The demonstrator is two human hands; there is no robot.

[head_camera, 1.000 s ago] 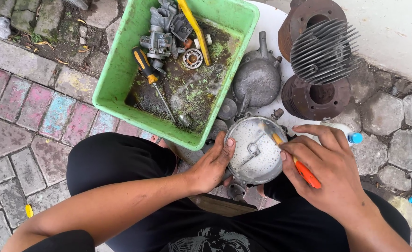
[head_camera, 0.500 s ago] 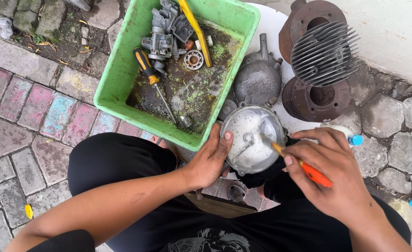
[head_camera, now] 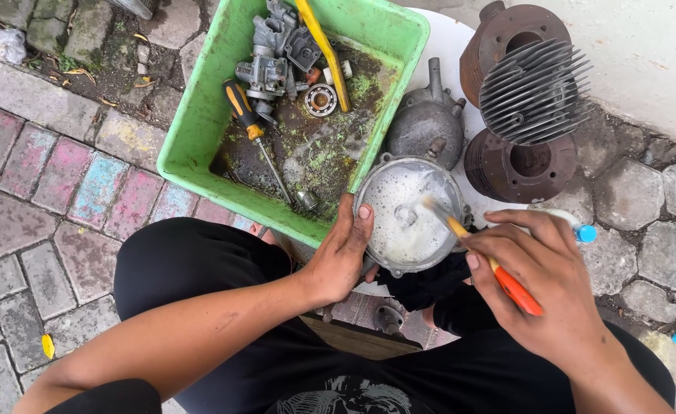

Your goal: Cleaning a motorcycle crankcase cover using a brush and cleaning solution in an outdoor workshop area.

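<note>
I am steadying the foamy round cover (head_camera: 408,215) with my left hand (head_camera: 343,257), its grip clamping the rim, while my right hand (head_camera: 541,287), grip pinching the brush (head_camera: 482,257), is scrubbing; suds coat it, rinsing remains.

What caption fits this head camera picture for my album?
Left hand steadies a foamy round metal cover while right hand scrubs it with an orange-handled brush.

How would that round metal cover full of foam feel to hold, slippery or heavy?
Probably slippery: the round metal cover is coated in white suds, and the left hand grips its rim. It looks like cast metal, so likely stiff and fairly heavy for its size. Tipped, the foam would likely spill out.
</note>
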